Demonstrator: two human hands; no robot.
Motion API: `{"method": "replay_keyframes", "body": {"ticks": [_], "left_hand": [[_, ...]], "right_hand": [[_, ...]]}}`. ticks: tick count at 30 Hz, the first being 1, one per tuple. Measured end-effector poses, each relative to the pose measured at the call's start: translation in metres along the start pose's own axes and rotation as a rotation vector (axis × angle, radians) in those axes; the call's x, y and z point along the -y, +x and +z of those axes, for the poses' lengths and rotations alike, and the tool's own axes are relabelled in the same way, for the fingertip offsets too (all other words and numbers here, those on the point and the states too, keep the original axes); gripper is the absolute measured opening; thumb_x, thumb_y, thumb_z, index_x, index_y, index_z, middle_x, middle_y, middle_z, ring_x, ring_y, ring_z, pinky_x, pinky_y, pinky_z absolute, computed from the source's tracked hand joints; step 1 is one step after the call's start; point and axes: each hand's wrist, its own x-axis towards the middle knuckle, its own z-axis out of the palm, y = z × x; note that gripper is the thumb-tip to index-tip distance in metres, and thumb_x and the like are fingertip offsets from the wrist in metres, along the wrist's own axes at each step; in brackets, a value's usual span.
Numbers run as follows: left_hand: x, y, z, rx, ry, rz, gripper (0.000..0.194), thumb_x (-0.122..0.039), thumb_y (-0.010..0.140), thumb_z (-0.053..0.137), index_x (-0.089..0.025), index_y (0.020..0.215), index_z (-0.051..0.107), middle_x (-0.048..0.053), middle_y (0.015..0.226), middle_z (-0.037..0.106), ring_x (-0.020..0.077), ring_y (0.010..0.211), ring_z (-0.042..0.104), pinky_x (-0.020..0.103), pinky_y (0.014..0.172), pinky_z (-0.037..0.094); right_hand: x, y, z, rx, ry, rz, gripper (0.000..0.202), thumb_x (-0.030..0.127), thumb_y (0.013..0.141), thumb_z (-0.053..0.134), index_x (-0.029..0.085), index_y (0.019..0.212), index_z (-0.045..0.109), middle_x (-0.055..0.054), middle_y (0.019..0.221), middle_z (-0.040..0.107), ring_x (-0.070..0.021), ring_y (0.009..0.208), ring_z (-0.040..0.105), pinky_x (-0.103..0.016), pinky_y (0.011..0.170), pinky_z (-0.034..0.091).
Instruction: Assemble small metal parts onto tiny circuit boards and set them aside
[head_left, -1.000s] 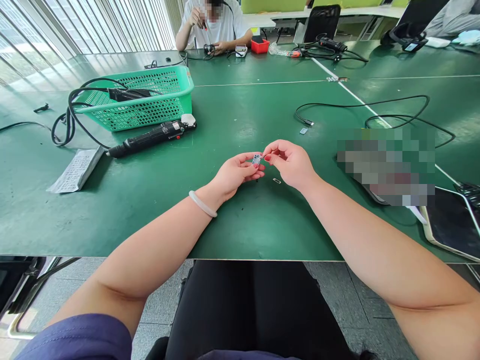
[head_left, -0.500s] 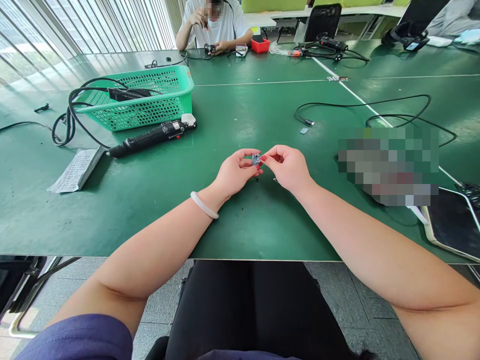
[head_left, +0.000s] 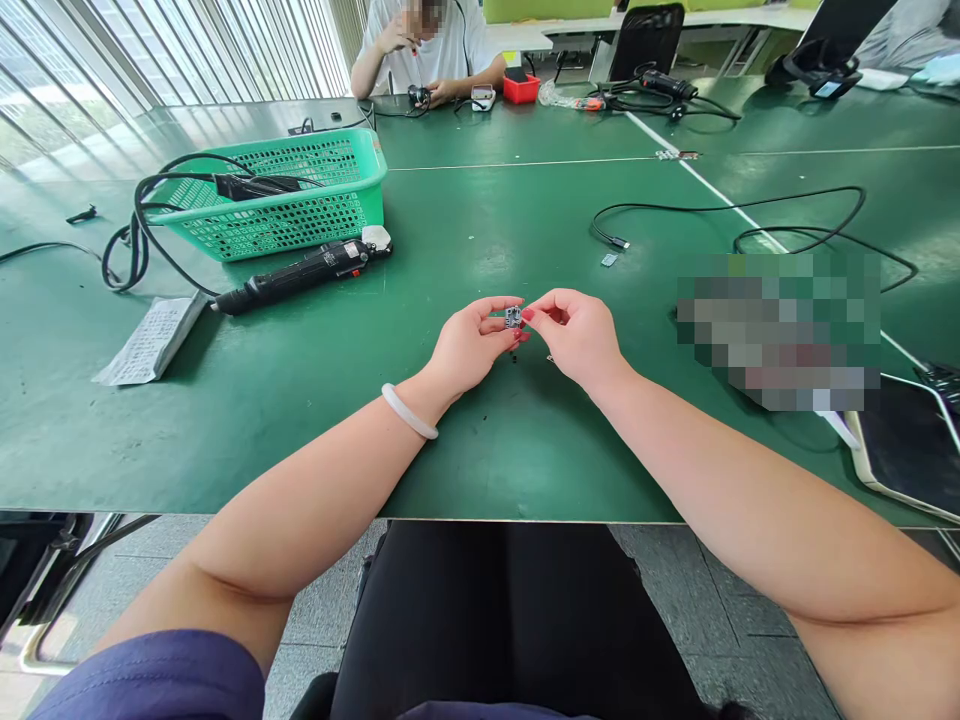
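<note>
Between the fingers of my left hand (head_left: 469, 342) is a small electronic board (head_left: 513, 317), dark with silvery parts, held above the table. My right hand (head_left: 574, 332) is closed in a pinch at the board's right edge, thumb and forefinger pressed together. Whether a tiny part sits in that pinch is too small to make out. Below the fingers, small dark specks lie on the green table (head_left: 517, 460). A small metallic bit shows beside my right hand, partly covered by it.
Left: a green basket (head_left: 300, 225) with cables, a black electric screwdriver (head_left: 300, 278) and a folded paper (head_left: 154, 340). Right: a thin cable (head_left: 697, 208), a small chip-like piece (head_left: 608, 260), a blurred object (head_left: 780, 340) and a tablet-like device (head_left: 911, 445). A person (head_left: 427, 50) sits opposite.
Both hands stay in nearly the same place. The board has turned slightly and shifted a touch to the right in the left fingers.
</note>
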Motion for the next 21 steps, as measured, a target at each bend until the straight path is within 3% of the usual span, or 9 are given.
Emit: {"method": "replay_keyframes", "body": {"ticks": [6,15,21], "left_hand": [[-0.002,0.0,-0.001,-0.005,-0.074,-0.044,0.032,-0.007,0.086,0.06,-0.013,0.118,0.061,0.008,0.094,0.076,0.0135,0.088,0.072,0.028,0.084,0.054],[-0.006,0.001,0.001,-0.046,-0.148,-0.122,0.025,-0.01,0.094,0.049,-0.012,0.115,0.064,0.008,0.1,0.075,0.0092,0.082,0.072,0.023,0.083,0.054],[-0.007,0.0,0.001,-0.036,-0.159,-0.131,0.031,-0.03,0.101,0.041,-0.013,0.107,0.066,0.01,0.103,0.074,0.0125,0.083,0.072,0.025,0.083,0.055]], "right_hand": [[-0.004,0.005,-0.004,0.03,0.055,-0.005,0.009,0.028,0.076,0.066,0.019,0.074,0.069,-0.002,0.07,0.068,-0.0139,0.062,0.057,-0.033,0.066,0.047],[-0.012,0.009,-0.005,0.059,0.094,-0.052,0.018,0.037,0.078,0.068,0.019,0.082,0.071,-0.005,0.081,0.072,-0.0159,0.071,0.063,-0.035,0.071,0.053],[-0.009,0.005,-0.006,0.055,0.012,-0.136,0.01,0.024,0.08,0.064,0.02,0.083,0.073,-0.005,0.085,0.075,-0.0167,0.074,0.067,-0.036,0.077,0.054]]}}
